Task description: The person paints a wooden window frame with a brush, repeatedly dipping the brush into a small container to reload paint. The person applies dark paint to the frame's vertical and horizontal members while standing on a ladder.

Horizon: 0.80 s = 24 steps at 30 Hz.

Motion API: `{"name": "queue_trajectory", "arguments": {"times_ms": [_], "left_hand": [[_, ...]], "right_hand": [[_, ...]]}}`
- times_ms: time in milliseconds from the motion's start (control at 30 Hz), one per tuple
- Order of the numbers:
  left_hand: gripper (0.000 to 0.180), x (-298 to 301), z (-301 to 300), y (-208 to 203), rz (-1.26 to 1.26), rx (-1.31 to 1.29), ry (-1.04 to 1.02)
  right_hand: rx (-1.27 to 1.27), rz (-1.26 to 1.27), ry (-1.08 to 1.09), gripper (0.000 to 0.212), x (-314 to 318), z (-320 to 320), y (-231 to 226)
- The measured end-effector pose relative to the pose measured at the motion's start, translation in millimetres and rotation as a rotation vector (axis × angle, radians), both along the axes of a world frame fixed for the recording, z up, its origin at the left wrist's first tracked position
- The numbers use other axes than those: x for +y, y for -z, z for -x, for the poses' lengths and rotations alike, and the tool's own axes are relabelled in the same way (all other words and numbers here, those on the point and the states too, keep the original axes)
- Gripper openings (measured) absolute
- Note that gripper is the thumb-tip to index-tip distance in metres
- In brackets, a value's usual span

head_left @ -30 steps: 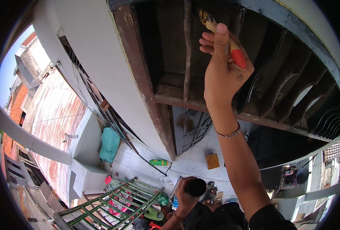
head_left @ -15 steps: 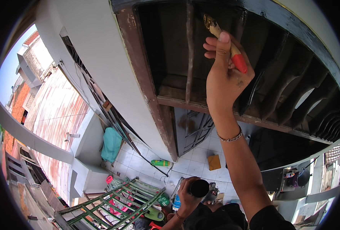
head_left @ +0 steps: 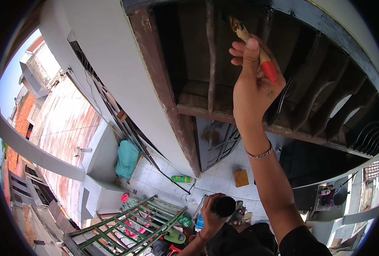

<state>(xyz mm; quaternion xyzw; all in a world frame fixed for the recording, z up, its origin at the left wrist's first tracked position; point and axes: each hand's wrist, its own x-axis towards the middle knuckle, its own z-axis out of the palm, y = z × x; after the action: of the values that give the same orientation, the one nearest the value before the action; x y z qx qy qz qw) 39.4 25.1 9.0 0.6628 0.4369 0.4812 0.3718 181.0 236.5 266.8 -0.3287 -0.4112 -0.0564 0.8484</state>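
My right hand [head_left: 254, 96] is raised high, closed round the wooden handle of a paintbrush [head_left: 268, 70] with a red end. Its dark-coated bristles point up and left among the slats of a dark wooden vent frame [head_left: 210, 64]. Whether the bristles touch a slat, I cannot tell. Much lower, near my body, my left hand [head_left: 208, 218] grips a round container [head_left: 225, 206] whose opening looks black inside. Bare brown wood shows on the frame's left post [head_left: 153, 51] and lower rail [head_left: 206, 112], while several slats at the right look dark and glossy.
A green metal rack [head_left: 129, 222] stands at lower left, with assorted items beside it. On the white tiled floor lie a green bottle [head_left: 181, 179] and a brown box [head_left: 241, 178]. A teal cover [head_left: 126, 158] hangs by the low wall. Long dark strips lean along the white wall [head_left: 125, 85].
The whole view has shifted slightly. My right hand and the paintbrush appear a little further right and lower, still by the same slats. My left hand keeps hold of the container.
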Motion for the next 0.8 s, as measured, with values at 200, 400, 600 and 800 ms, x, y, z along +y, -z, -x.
{"name": "queue_trajectory", "arguments": {"times_ms": [200,400,600,800], "left_hand": [[0.048,-1,-1,1,-0.009,0.000,-0.002],[0.049,-3,-2,-6,-0.019,0.008,0.018],[0.049,-5,-2,-5,-0.007,0.001,0.003],[0.049,-5,-3,-6,-0.002,-0.016,0.013]], "right_hand": [[-0.181,0.023,0.088,0.036,3,4,6],[-0.070,0.012,0.051,0.033,8,-10,2],[-0.173,0.005,0.093,0.033,-3,1,7],[0.051,0.060,-0.026,0.038,14,-8,9]]}}
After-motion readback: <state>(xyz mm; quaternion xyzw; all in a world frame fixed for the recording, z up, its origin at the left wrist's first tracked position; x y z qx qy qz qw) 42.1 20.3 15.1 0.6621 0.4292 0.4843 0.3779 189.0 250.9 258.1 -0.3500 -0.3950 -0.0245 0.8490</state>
